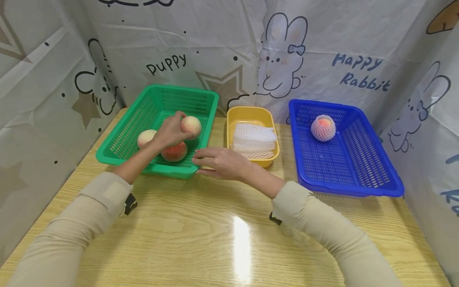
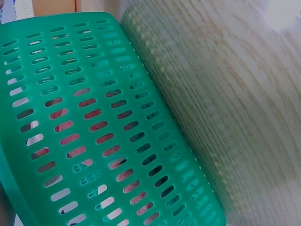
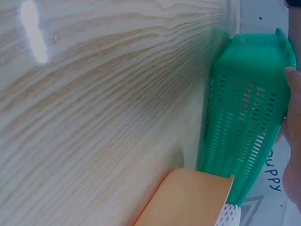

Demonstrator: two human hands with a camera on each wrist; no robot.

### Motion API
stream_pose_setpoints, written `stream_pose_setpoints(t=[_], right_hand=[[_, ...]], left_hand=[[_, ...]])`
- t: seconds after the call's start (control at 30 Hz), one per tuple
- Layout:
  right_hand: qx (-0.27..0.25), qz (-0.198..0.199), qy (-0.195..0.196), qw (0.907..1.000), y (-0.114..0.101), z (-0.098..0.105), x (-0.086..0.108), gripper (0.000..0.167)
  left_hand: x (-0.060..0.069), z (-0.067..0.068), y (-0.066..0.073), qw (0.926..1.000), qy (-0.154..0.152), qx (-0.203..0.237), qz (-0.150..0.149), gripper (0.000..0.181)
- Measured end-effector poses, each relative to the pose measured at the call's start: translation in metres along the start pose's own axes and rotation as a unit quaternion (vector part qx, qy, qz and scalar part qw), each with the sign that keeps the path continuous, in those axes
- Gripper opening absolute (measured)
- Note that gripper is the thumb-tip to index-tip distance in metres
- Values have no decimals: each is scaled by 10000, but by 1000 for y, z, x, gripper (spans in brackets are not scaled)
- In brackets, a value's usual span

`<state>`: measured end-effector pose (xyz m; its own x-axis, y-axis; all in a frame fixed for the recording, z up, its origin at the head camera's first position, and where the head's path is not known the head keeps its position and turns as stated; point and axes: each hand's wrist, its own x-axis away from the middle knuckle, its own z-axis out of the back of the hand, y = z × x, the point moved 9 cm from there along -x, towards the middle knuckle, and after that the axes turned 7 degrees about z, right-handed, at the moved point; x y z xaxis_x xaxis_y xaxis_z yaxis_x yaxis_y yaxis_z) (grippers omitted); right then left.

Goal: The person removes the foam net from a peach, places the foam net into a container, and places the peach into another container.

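The grip of the left hand point(image 1: 172, 131) is curled round a pale peach point(image 1: 191, 126), thumb and fingers closed on it above the green basket point(image 1: 168, 172), left of centre in the head view. The right hand point(image 1: 227, 164) grips the basket's near right corner, fingers at the rim; the right wrist view adds a digit against the outer wall, at the right edge.

Only the head view looks down into the basket, where a red peach point(image 1: 174, 153) and another pale peach point(image 1: 145, 137) lie below the held one. The left wrist view shows slotted wall instead, reddish fruit glimpsed through it.

At centre of the head view, a yellow tub point(image 1: 251, 113) holds white foam nets point(image 1: 254, 137); the right wrist view catches its side, lower middle. The blue basket point(image 1: 326, 167) with a netted peach point(image 1: 323, 128), at right on the bench point(image 1: 186, 231), appears only from the head.
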<state>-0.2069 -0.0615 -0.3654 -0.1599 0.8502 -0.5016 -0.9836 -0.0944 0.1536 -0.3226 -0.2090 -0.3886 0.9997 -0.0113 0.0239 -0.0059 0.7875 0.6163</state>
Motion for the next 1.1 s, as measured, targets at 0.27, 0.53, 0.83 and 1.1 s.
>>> stream_pose_setpoints(t=[0.27, 0.53, 0.83, 1.1], right_hand=[[35, 23, 47, 10000, 0, 1, -1, 25], [85, 10, 156, 9998, -1, 2, 3, 26], [72, 24, 147, 9999, -2, 1, 3, 25], [131, 32, 127, 9998, 1, 1, 0, 26]], left_hand=[[-8, -4, -2, 9997, -67, -187, -126, 64], [-11, -17, -5, 9984, -347, -428, -85, 64], [-11, -23, -8, 9956, -666, -655, 49, 64], [-13, -17, -11, 9960, -610, -649, 18, 62]])
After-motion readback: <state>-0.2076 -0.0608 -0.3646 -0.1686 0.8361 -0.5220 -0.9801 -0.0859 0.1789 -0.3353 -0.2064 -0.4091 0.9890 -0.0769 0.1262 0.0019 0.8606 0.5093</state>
